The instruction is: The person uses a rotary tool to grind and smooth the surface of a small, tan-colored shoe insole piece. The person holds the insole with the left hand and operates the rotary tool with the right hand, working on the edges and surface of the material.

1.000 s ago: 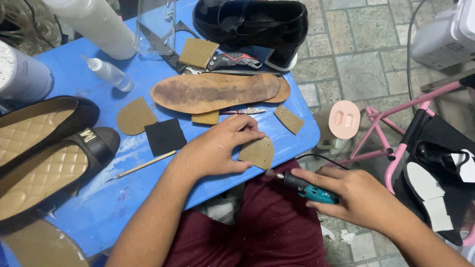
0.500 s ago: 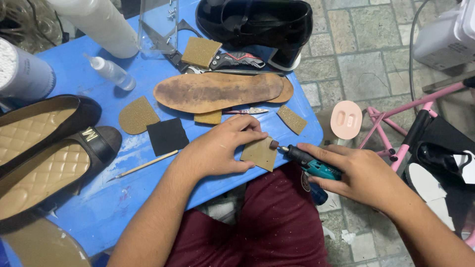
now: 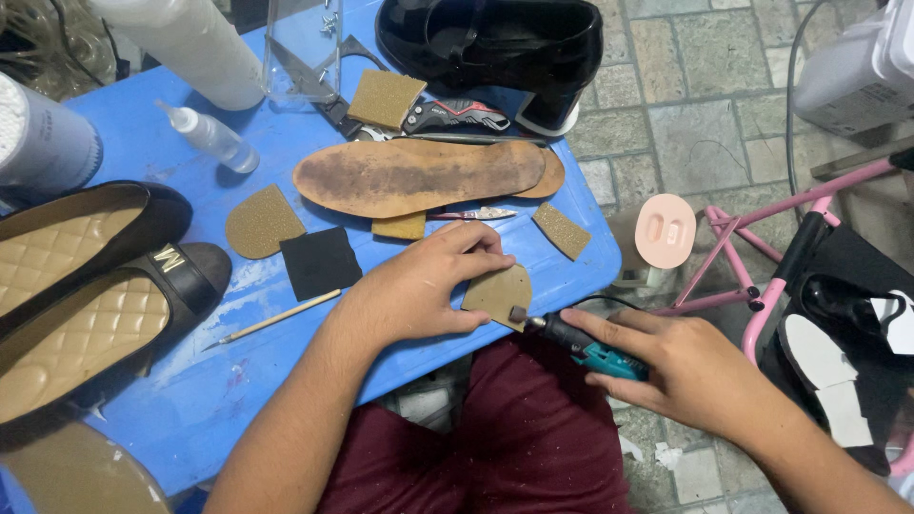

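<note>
My left hand [image 3: 419,286] pinches a small tan heel-shaped piece [image 3: 499,295] at the near edge of the blue table [image 3: 238,400]. In my right hand [image 3: 685,366] is a teal and black rotary tool [image 3: 586,345], and its small sanding tip touches the lower edge of the tan piece. A worn brown insole [image 3: 419,176] lies just beyond my left hand.
Two black flat shoes with quilted tan lining [image 3: 86,286] lie at the left. A black shoe [image 3: 495,43], pliers [image 3: 447,116], a small glue bottle [image 3: 214,138], a thin stick [image 3: 281,316], a black square patch [image 3: 321,263] and several tan cut pieces lie around. Right of the table stands a pink metal frame [image 3: 752,238].
My right hand has brought the rotary tool up from below the table edge until its tip meets the tan piece. My left hand has stayed on that piece.
</note>
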